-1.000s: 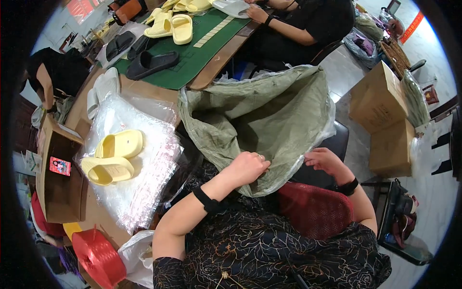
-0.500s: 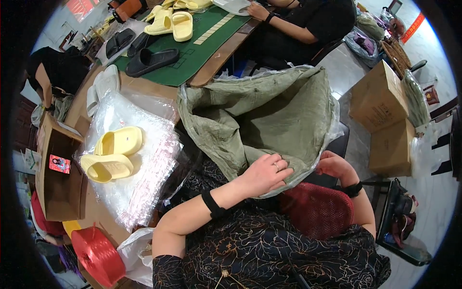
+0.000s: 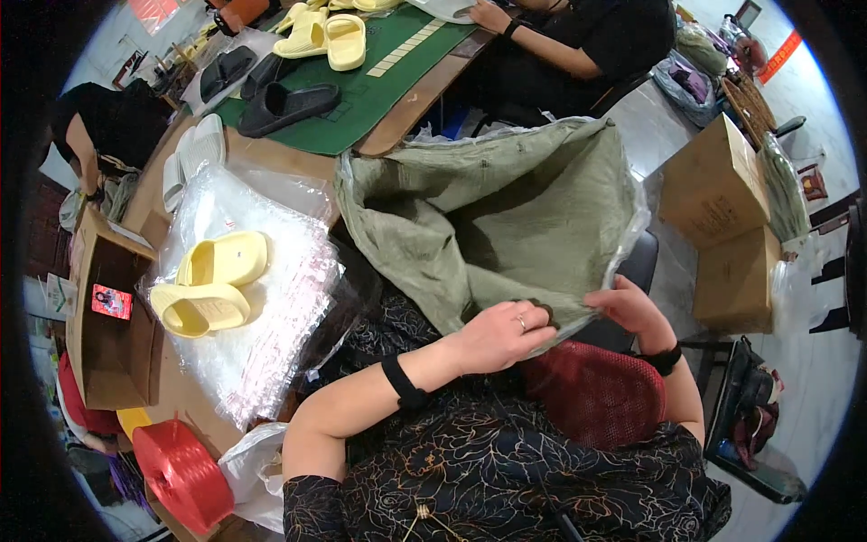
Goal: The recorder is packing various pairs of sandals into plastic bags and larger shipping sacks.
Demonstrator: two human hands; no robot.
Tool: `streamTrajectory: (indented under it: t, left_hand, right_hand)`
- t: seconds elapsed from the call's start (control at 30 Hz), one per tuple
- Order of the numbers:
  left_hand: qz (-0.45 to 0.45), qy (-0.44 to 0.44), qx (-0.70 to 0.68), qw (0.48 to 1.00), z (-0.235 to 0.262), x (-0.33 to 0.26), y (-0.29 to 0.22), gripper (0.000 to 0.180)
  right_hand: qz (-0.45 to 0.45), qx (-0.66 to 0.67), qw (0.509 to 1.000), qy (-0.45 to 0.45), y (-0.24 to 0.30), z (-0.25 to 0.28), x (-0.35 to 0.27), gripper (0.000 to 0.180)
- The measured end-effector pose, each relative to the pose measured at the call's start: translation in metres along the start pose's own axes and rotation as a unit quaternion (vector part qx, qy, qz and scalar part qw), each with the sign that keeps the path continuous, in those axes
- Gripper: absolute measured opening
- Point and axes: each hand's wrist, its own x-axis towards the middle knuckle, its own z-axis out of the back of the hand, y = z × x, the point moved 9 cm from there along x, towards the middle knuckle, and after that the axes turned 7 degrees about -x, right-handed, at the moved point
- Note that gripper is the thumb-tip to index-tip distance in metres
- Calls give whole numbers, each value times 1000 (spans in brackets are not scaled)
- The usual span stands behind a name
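A large olive-green woven sack [image 3: 542,226] with a clear plastic edge gapes wide in front of me, its inside facing up. My left hand [image 3: 506,337] is closed on the near part of its rim, fingers curled over the fabric. At the rim's right-hand corner, my right hand [image 3: 628,307] pinches the edge between thumb and fingers. To the left, a pair of pale yellow slides [image 3: 209,282] rests on a stack of clear plastic bags [image 3: 271,352].
Black slides [image 3: 287,108] and more yellow ones lie on a green mat [image 3: 334,135]. Cardboard boxes [image 3: 713,194] stand at right, an open carton [image 3: 117,361] at left. A red twine roll [image 3: 183,477] sits near me. Two people work nearby, one across the table.
My right hand has moved slightly up and left onto the sack's rim. The fingers of my left hand have curled more tightly over the near edge.
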Motion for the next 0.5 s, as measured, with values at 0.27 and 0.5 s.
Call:
streamTrajectory:
  t: [0.27,0.5]
  left_hand:
    - [74,-91,108,987,13,3,19,52]
    - [50,-110,16,993,17,-2,13,35]
  right_hand:
    - [-117,-82,990,-22,-7,10,-38,46]
    - [-106,332,924,159,-22,-35,-17,40]
